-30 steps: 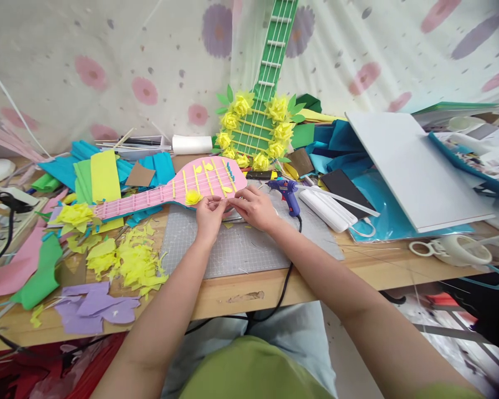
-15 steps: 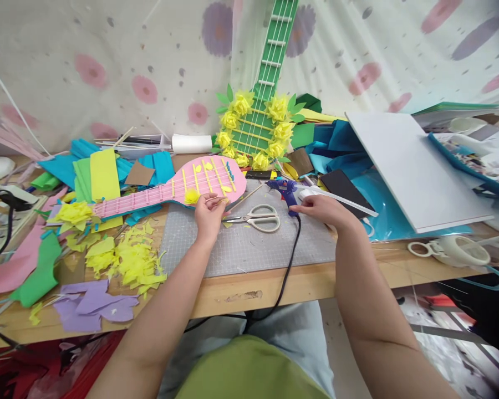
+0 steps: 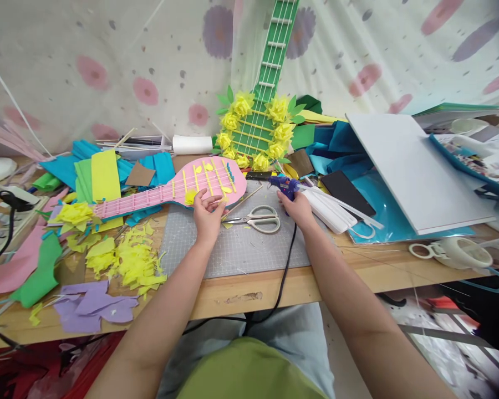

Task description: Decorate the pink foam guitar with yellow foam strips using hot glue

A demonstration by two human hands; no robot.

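Observation:
My right hand (image 3: 298, 209) is closed around the handle of a blue hot glue gun (image 3: 285, 186), its nozzle pointing left and its black cord trailing toward me. My left hand (image 3: 208, 215) is beside the lower edge of a pink paper guitar (image 3: 230, 188) with yellow strips and a yellow flower (image 3: 191, 197). Its thumb and fingers curl close together; whatever is between the tips is too small to make out. Between my hands, scissors (image 3: 264, 219) and a thin stick (image 3: 249, 198) lie on a grey cutting mat (image 3: 237, 255).
Behind stands a green paper guitar (image 3: 249, 136) ringed with yellow flowers. Left are yellow scraps (image 3: 135, 257) and purple paper (image 3: 95, 307). White glue sticks (image 3: 328, 209), a black phone-like slab (image 3: 347, 194), a white board (image 3: 416, 172) and a tape roll (image 3: 468, 252) lie right.
My right hand has moved left and taken hold of the glue gun's handle, uncovering the white sticks. My left hand stays by the pink guitar, its index finger lifted slightly.

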